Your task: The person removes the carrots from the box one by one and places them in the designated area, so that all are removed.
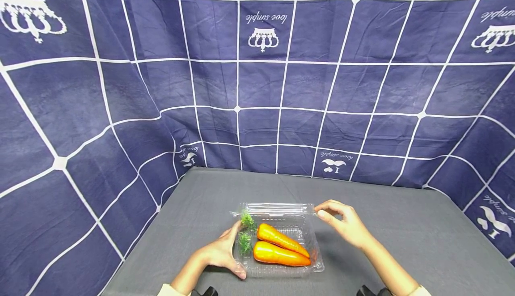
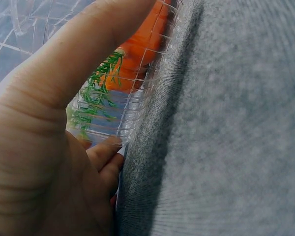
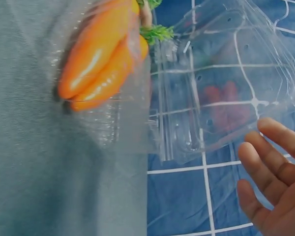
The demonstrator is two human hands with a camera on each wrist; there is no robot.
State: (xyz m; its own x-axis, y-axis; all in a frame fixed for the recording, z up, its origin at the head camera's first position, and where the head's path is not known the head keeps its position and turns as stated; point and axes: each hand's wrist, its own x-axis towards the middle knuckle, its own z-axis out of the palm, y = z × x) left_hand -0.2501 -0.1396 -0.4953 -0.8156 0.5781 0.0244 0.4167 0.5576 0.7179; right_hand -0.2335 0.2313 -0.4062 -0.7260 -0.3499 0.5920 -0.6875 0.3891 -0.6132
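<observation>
A clear plastic clamshell box [image 1: 279,271] sits on the grey surface, its hinged lid [image 1: 277,209] raised at the far side. Inside lie two orange carrots [image 1: 281,254] with green leafy tops [image 1: 245,242] toward the left. My left hand [image 1: 221,249] grips the box's left end, thumb at the near corner and fingers along the left side. In the left wrist view the fingertips [image 2: 110,145] meet the ribbed wall low down. My right hand [image 1: 346,224] is beside the lid's right edge, and the right wrist view shows its fingers [image 3: 258,164] spread and loosely bent, holding nothing.
A grey cloth-covered table [image 1: 402,233] lies under the box. Behind and on both sides hangs a dark blue curtain [image 1: 257,86] with white grid lines and printed crowns.
</observation>
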